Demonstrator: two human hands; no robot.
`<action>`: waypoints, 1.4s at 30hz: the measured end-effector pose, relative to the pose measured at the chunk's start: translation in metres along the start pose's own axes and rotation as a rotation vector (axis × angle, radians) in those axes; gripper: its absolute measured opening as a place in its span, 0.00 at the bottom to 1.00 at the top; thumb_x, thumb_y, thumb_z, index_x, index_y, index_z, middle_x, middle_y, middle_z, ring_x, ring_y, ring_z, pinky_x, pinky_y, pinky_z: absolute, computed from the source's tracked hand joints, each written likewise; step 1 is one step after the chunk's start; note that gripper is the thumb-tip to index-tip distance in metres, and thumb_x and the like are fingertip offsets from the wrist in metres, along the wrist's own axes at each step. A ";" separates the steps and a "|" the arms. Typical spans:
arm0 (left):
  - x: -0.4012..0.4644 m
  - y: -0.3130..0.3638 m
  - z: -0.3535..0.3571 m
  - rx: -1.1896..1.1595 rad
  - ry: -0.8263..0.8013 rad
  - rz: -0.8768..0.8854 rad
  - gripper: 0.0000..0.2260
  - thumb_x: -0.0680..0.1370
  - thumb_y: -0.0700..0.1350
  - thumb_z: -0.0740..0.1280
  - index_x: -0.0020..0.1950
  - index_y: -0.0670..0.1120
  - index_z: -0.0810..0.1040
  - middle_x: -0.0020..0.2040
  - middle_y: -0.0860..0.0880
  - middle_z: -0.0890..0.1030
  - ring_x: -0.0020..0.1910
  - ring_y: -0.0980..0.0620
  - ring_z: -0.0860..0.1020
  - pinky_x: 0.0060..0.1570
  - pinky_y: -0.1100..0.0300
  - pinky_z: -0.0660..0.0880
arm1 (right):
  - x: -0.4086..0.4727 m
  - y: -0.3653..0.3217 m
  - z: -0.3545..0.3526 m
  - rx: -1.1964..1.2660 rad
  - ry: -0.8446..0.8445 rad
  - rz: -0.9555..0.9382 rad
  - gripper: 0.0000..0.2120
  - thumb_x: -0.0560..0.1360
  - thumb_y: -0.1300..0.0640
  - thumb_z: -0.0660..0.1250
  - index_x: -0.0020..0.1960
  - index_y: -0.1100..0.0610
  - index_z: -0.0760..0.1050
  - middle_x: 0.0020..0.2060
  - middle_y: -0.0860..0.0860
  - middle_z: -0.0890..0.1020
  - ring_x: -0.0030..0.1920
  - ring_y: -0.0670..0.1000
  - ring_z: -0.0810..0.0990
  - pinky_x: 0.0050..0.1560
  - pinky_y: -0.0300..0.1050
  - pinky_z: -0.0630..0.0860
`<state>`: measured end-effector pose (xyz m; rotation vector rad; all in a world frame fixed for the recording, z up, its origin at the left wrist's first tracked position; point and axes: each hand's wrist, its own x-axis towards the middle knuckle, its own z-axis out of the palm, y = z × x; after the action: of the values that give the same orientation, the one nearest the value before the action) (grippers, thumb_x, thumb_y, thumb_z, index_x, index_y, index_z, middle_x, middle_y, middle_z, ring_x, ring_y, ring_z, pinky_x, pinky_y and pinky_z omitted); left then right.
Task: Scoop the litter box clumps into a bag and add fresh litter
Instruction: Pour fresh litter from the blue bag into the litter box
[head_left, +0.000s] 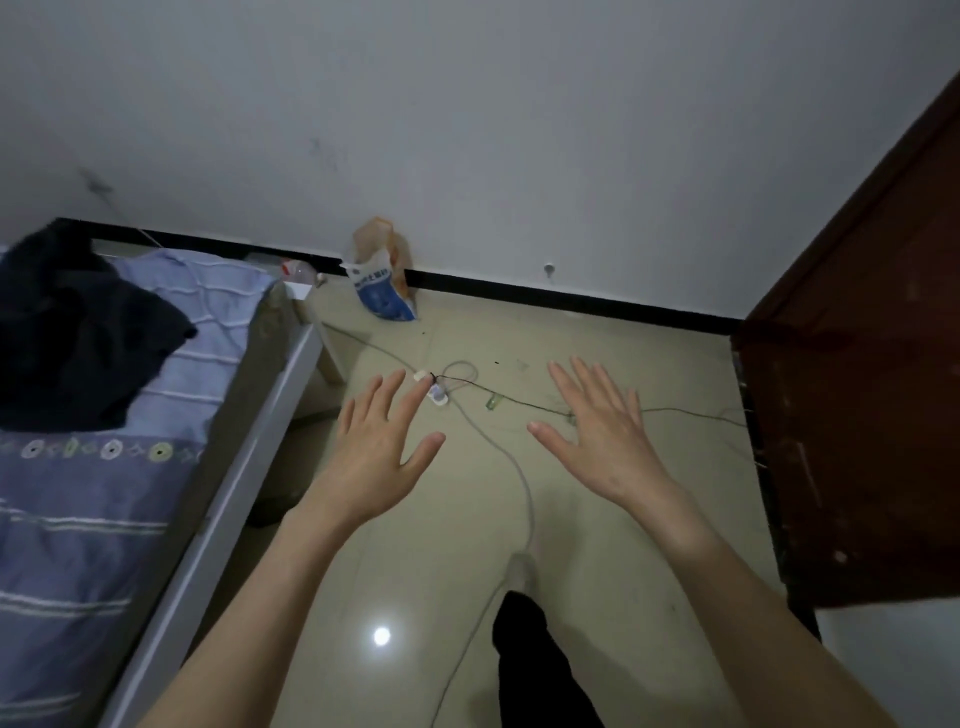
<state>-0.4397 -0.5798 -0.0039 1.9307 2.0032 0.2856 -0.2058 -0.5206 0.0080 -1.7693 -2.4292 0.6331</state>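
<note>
Trailing across the tiled floor (597, 338) beside the bed (156, 415), cables (519, 483) are being left between the empty, flat-fingered left hand (376, 457) and right hand (605, 436) and the litter bag (383, 291), propped well beyond against the wall.

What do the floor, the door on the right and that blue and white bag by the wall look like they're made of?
Floor: likely glazed tile or polished stone, beige and glossy; a lamp reflects in it.
Door: seemingly dark red-brown wood or veneer, with a scuffed, worn finish.
Bag: probably printed plastic, crumpled and slightly shiny; I can't tell for certain.
</note>
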 end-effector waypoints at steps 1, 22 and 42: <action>0.020 -0.001 -0.002 -0.008 0.010 -0.026 0.27 0.79 0.58 0.53 0.76 0.57 0.46 0.77 0.51 0.46 0.76 0.50 0.42 0.73 0.51 0.42 | 0.022 0.003 -0.004 -0.008 -0.016 -0.018 0.33 0.76 0.36 0.52 0.76 0.43 0.43 0.77 0.46 0.44 0.77 0.48 0.40 0.75 0.58 0.40; 0.368 -0.166 -0.060 -0.059 0.020 -0.304 0.28 0.79 0.60 0.52 0.76 0.55 0.47 0.77 0.49 0.47 0.76 0.48 0.44 0.73 0.49 0.44 | 0.467 -0.069 -0.032 -0.175 -0.150 -0.275 0.38 0.71 0.30 0.43 0.77 0.47 0.45 0.77 0.49 0.47 0.77 0.52 0.43 0.74 0.60 0.43; 0.622 -0.298 -0.079 -0.113 -0.085 -0.476 0.31 0.77 0.65 0.48 0.76 0.54 0.48 0.77 0.46 0.49 0.76 0.46 0.46 0.73 0.47 0.47 | 0.799 -0.124 -0.010 -0.207 -0.378 -0.382 0.33 0.78 0.38 0.51 0.77 0.47 0.43 0.77 0.49 0.45 0.77 0.52 0.41 0.75 0.60 0.42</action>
<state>-0.7556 0.0296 -0.1086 1.3229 2.2548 0.1842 -0.5815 0.1900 -0.0820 -1.2669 -3.0752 0.7490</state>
